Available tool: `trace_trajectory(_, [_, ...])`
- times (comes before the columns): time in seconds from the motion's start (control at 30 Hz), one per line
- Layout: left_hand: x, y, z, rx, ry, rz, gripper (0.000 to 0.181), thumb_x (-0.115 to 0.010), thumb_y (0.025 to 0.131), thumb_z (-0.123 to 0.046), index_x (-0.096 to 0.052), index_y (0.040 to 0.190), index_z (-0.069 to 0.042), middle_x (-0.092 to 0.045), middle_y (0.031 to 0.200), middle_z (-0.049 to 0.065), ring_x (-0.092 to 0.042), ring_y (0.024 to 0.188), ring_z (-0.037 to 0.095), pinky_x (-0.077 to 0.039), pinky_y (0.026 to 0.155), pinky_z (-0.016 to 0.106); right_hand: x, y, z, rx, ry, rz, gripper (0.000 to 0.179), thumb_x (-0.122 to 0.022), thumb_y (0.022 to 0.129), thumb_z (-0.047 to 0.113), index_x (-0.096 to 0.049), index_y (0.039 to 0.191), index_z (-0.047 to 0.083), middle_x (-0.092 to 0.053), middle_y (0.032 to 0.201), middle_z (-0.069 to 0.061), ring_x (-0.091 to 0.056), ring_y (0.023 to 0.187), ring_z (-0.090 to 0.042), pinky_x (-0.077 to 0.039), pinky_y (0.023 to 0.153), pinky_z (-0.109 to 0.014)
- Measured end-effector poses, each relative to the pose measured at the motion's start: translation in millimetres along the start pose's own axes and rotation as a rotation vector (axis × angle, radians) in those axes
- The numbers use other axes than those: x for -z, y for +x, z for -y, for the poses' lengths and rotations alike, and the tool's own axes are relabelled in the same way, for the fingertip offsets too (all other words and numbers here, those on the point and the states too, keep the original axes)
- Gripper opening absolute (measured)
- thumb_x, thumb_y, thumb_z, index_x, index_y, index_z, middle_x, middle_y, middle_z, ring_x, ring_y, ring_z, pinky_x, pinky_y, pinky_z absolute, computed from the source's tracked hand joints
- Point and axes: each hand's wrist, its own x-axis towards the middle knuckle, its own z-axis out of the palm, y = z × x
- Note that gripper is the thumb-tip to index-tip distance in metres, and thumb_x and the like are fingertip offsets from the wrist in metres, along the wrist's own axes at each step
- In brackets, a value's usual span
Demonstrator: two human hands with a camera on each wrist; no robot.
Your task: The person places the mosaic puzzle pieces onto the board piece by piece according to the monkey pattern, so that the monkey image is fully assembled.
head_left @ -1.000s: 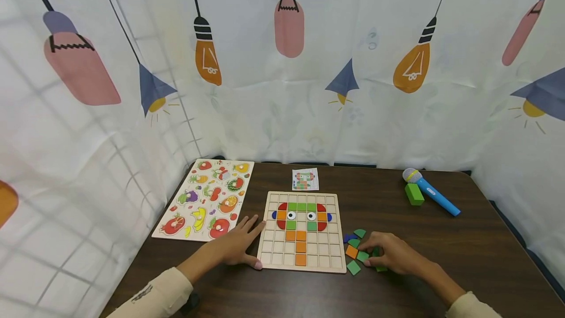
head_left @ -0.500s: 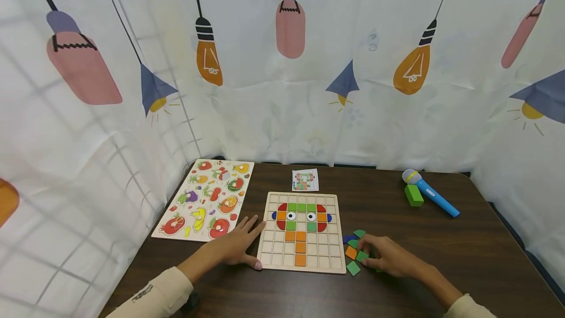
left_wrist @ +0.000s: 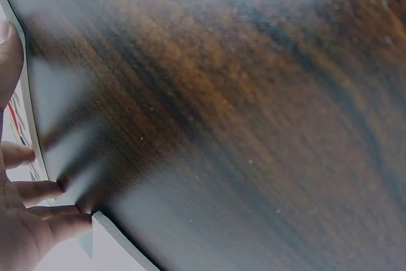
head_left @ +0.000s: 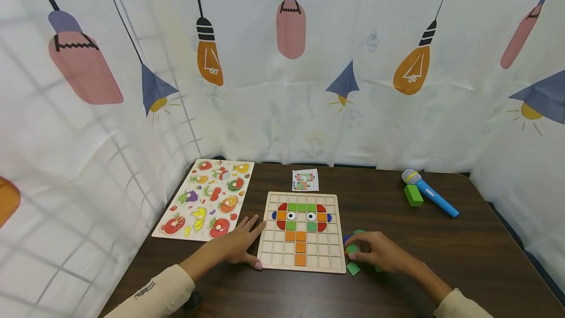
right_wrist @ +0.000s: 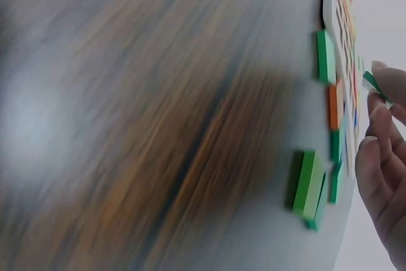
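A wooden grid board (head_left: 275, 249) lies on the table, with red, green, orange and blue pieces and two eye pieces set in its squares. My left hand (head_left: 238, 244) rests at its left side, fingers spread, fingertips and thumb at the edge. In the left wrist view the left hand (left_wrist: 25, 220) has straight fingers. My right hand (head_left: 384, 253) is just right of the board, above the loose pieces. Between thumb and fingers it pinches a green piece (right_wrist: 373, 82), lifted off the table in the right wrist view. The fingers partly hide this piece.
Loose pieces lie beside the board's right edge, among them a green square (head_left: 353, 268) and a blue piece (head_left: 346, 239). Behind the board lies a pattern card (head_left: 305, 180). A fruit puzzle board (head_left: 205, 200) is at left. A green block (head_left: 413, 195) and a blue microphone (head_left: 437, 198) are at right.
My right hand has picked up a green piece from the loose pieces and moved a little left with it, toward the board. The left hand stays at the board's left edge.
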Motion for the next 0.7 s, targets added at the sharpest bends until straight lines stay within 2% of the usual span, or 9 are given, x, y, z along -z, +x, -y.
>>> trace_trajectory(0.2, [1.7, -1.5, -1.4, 0.003, 0.001, 0.003, 0.11, -0.078, 0.072, -0.065, -0.029, 0.158, -0.016, -0.022, 0.165, 0.02, -0.02, 0.151, 0.047, -0.035, 0.114, 0.059, -15, 18.7, 14, 0.029, 0.032, -0.037, 0.03, -0.074, 0.092, 0.03, -0.071, 0.115, 0.011, -0.058, 0.082, 0.009, -0.049, 0.062, 0.0, -0.043, 0.054, -0.019])
trace_trajectory(0.47, [2.4, -2.2, -1.1, 0.003, -0.004, 0.005, 0.11, -0.078, 0.073, -0.065, -0.03, 0.158, -0.016, -0.022, 0.165, 0.019, -0.02, 0.151, 0.046, -0.035, 0.114, 0.059, -45, 52.2, 38, 0.067, 0.109, -0.029, 0.031, -0.076, 0.09, 0.019, -0.072, 0.117, 0.005, -0.064, 0.087, 0.007, -0.049, 0.059, 0.002, -0.045, 0.054, -0.019])
trace_trajectory(0.7, [-0.9, -1.2, 1.9, 0.007, -0.001, 0.004, 0.11, -0.077, 0.072, -0.067, -0.029, 0.159, -0.018, -0.022, 0.166, 0.017, -0.019, 0.152, 0.045, -0.036, 0.114, 0.058, -65, 79.1, 57, 0.038, 0.075, -0.042, 0.025, -0.079, 0.087, 0.018, -0.074, 0.11, 0.01, -0.065, 0.08, 0.01, -0.051, 0.062, 0.0, -0.044, 0.056, -0.019])
